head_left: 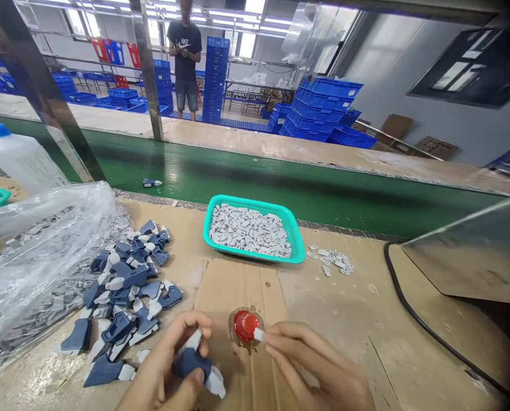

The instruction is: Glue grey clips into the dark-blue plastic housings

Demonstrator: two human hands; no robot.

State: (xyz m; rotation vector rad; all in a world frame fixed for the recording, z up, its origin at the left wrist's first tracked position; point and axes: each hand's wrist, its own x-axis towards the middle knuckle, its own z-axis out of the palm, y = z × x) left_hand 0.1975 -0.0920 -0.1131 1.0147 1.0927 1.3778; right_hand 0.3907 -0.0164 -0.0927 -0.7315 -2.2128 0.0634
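My left hand (180, 365) is closed around a dark blue and pale grey plastic part (193, 361), tilted, its grey end sticking out below the thumb. Pinched between the fingertips of my right hand (310, 359) is a small pale grey plastic piece (259, 335). That piece is at the edge of a small red dish (245, 325), which sits on cardboard with a wet stain around it; whether it touches the dish I cannot tell. Left of my left hand lies a loose pile of similar blue and grey parts (129, 274).
A turquoise basket (300, 242) holds many small grey pieces; more loose pieces (334, 260) lie right of it. A clear plastic bag (67, 228) and white bottle (24, 160) stand left. Beyond runs a green conveyor belt (238, 177). A black cable (403, 294) curves right. A person (185, 63) stands behind.
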